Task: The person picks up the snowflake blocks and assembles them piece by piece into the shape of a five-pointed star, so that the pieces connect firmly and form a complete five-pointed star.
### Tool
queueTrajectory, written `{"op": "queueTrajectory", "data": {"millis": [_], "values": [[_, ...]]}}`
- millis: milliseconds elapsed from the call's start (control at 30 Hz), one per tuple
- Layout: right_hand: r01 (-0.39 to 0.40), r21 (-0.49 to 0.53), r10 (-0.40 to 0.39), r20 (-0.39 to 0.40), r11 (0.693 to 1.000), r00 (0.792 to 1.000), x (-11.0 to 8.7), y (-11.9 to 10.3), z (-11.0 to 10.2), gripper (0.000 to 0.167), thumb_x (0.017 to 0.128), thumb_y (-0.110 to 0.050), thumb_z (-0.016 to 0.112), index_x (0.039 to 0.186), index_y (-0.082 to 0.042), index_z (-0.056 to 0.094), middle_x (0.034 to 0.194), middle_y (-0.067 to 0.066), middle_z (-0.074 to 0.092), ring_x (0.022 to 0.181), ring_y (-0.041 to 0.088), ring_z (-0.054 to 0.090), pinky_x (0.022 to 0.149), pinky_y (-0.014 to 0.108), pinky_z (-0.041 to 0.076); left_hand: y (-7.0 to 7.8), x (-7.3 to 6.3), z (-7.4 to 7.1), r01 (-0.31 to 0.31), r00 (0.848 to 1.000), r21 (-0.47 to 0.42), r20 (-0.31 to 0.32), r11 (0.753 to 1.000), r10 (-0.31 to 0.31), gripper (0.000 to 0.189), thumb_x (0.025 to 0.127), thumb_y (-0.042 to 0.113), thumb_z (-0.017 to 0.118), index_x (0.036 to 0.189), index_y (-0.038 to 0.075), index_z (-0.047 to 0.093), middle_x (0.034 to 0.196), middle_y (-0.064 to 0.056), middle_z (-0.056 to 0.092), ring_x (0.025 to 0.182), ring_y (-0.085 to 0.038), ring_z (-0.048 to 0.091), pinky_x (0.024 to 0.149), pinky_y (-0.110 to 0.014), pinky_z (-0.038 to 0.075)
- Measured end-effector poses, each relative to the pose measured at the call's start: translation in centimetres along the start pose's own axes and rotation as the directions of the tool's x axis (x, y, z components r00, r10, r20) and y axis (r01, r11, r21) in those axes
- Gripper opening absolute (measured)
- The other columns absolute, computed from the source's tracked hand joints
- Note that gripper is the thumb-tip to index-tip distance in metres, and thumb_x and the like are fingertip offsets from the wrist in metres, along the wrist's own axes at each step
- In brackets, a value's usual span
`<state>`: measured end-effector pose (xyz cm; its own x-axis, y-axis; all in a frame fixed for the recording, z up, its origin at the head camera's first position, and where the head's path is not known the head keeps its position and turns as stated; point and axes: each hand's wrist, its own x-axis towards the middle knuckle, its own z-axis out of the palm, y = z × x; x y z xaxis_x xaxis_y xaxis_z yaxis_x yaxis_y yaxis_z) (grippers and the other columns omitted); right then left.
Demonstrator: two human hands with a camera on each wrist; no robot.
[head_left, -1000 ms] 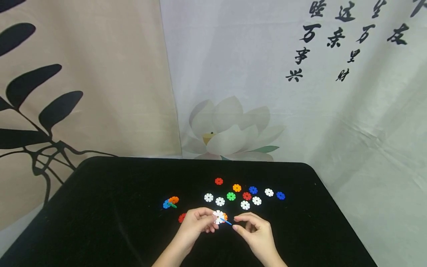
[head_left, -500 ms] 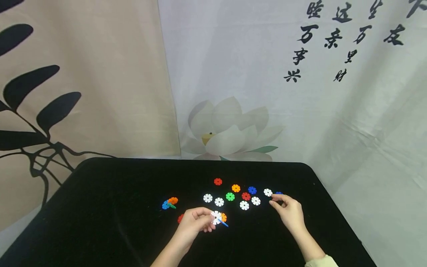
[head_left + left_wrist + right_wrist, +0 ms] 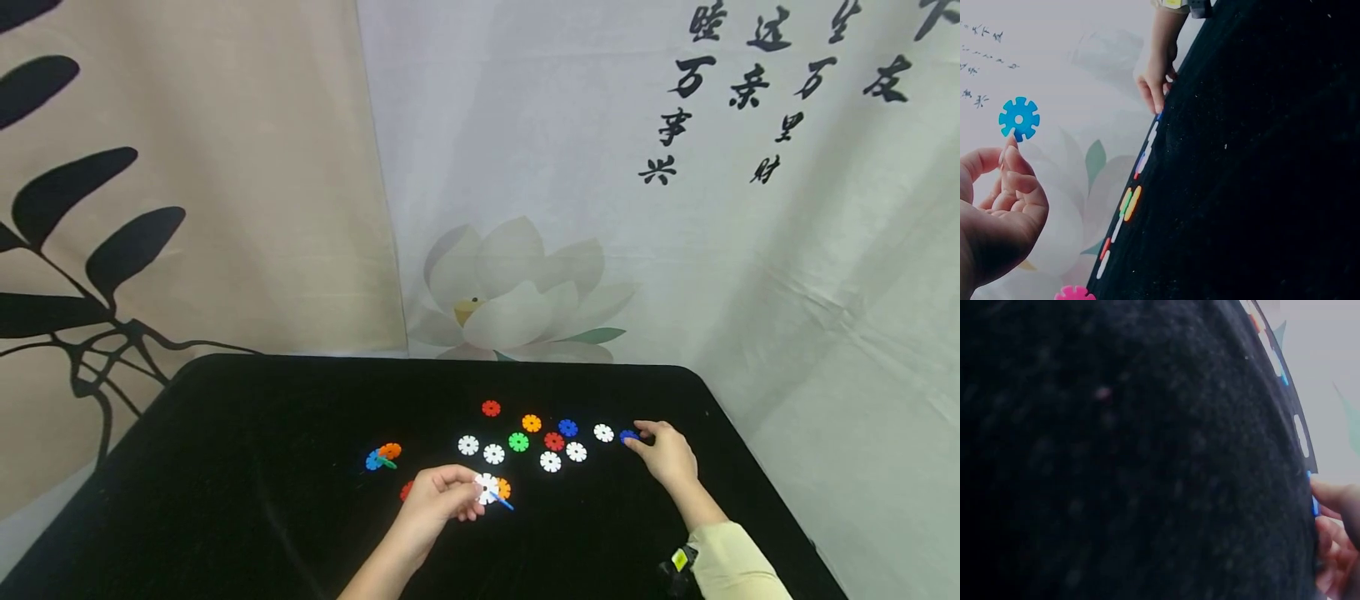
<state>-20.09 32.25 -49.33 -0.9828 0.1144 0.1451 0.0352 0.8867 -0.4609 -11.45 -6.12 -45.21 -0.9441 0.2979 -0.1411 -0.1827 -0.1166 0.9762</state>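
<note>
"Discs all over that black surface [image 3: 285,500], lol. Using the green disc [image 3: 514,442] as the marker, where's the left hand [image 3: 444,496]?"

"Closer to the camera than it and off to its left. Thumb and fingers are pinching a white disc [image 3: 487,481], with a light blue disc [image 3: 1030,119] sticking out of it. Looks slotted in, but the actual joint is too small to swear by."

"Ok, one thing in another then. And the right hand [image 3: 666,457]?"

"Well off to the right of the green disc, down at a dark blue disc [image 3: 627,435] on the surface. Thumb and a finger are right at its edges, can't tell if they really grip it though."

"Anything else bunched together?"

"Yep, well left of the green disc there's a little cluster [image 3: 389,451]: orange, blue and a green bit, all bunched up."

"And the loose ones?"

"White ones either side of the green disc, a red disc [image 3: 554,438] just right of it and an orange disc [image 3: 532,420] just behind it. One more, a half-hidden red disc [image 3: 407,491], pokes out past the left hand, to the green disc's left and nearer the camera."
</note>
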Motion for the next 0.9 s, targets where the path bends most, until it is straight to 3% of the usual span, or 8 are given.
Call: {"op": "queueTrajectory", "data": {"millis": [233,533,733,900], "values": [[-0.009,0.012,0.009,0.004,1.0,1.0,0.4,0.0,0.2,0.03,0.086,-0.026,0.072,0.107,-0.005,0.07,0.103,0.014,0.063,0.085,0.028,0.059,0.065,0.043,0.048,0.0,0.1,-0.1,0.008,1.0,-0.004,0.001,1.0,-0.008,0.018,0.09,0.013,0.065,0.098,-0.003,0.067,0.078,-0.01,0.069,0.065,-0.015,0.062,0.063,-0.024,0.05],[-0.047,0.103,0.052,-0.047,0.994,0.998,-0.7,-0.6,-0.3,0.019,0.085,-0.018,0.073,0.1,-0.008,0.071,0.089,0.006,0.068,0.077,0.022,0.059,0.057,0.034,0.042,0.0,0.0,-0.1,0.005,1.0,-0.006,0.004,1.0,-0.005,0.017,0.09,0.012,0.064,0.098,-0.003,0.067,0.077,-0.009,0.069,0.065,-0.015,0.062,0.063,-0.024,0.05],[-0.006,0.198,0.033,-0.133,0.98,0.991,-2.2,-2.0,-0.9,0.01,0.085,-0.012,0.073,0.093,-0.007,0.072,0.084,0.006,0.07,0.066,0.017,0.057,0.053,0.03,0.041,0.0,0.0,0.0,0.005,1.0,-0.005,0.001,1.0,-0.005,0.017,0.09,0.012,0.065,0.098,-0.004,0.067,0.077,-0.009,0.069,0.065,-0.015,0.062,0.062,-0.024,0.051],[0.047,0.303,0.014,-0.196,0.952,0.98,-3.9,-4.3,-1.4,0.008,0.082,-0.006,0.075,0.088,-0.004,0.072,0.079,0.006,0.07,0.055,0.012,0.051,0.048,0.025,0.041,0.1,0.0,0.1,0.006,1.0,0.0,-0.006,1.0,-0.006,0.017,0.09,0.011,0.065,0.097,-0.003,0.067,0.078,-0.01,0.069,0.065,-0.015,0.062,0.062,-0.024,0.051]]}}
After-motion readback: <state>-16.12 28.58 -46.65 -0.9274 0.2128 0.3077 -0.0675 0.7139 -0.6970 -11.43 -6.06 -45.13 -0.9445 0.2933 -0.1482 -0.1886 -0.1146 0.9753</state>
